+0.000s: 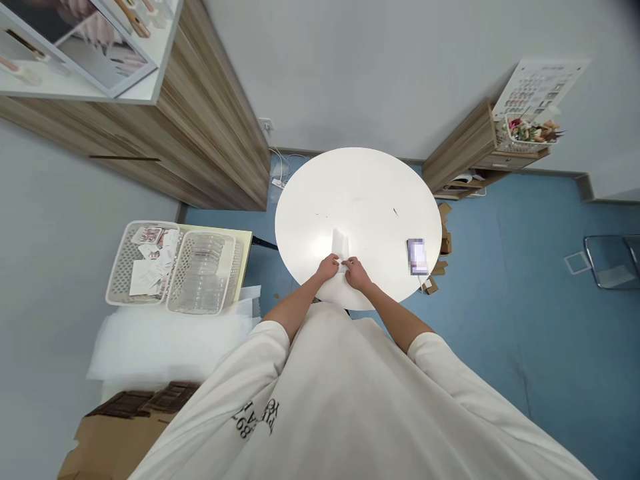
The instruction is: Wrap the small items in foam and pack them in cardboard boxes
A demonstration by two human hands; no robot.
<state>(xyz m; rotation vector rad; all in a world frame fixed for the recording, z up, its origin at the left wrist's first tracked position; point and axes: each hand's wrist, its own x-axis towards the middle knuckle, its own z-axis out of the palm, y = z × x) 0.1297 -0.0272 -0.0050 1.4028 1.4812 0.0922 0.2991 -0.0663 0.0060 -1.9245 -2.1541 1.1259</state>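
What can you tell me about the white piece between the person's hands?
The white piece looks thin and narrow, like paper or plastic film, with no print that I can make out. It is at the near side of the round white table, its long side running away from the person. The left hand and right hand seem to pinch its near part, partly hiding it.

a single head-worn camera looked forward and steeply down from above the white shirt (pixel 345 393), whose front lay nearest the lens. the left hand (pixel 328 267) and right hand (pixel 357 273) fell near mid-frame, at the round table (pixel 360 187), farther off; the wide field reached the far wall (pixel 350 80) above and blue floor (pixel 500 267) at right.
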